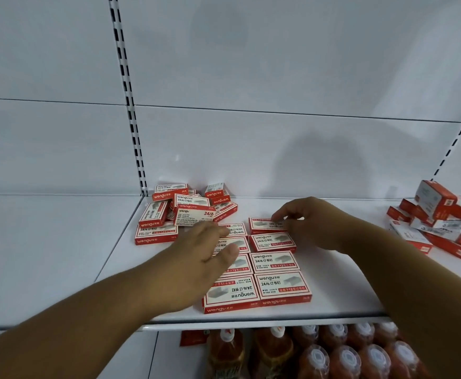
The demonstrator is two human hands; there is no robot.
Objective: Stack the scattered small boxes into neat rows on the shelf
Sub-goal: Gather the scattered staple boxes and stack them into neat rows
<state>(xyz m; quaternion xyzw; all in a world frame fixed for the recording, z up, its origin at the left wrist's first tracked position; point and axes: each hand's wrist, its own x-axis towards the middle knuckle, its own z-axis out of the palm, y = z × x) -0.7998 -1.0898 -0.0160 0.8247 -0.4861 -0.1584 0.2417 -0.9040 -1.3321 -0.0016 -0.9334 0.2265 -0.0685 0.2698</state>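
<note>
red-and-white small boxes [274,261] flat in 2 rows mid-shelf [333,296], loose piles [185,209] behind, far right

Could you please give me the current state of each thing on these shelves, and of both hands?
Two rows of boxes: flat, side by side, near the shelf front.
Left pile: loose jumble by the back panel.
Right pile: untidy heap.
Back box of right row: flat, pinched by right hand.
Left hand: open, fingers straight over the left row.
Bottles: upright, capped, on the lower shelf.
</note>
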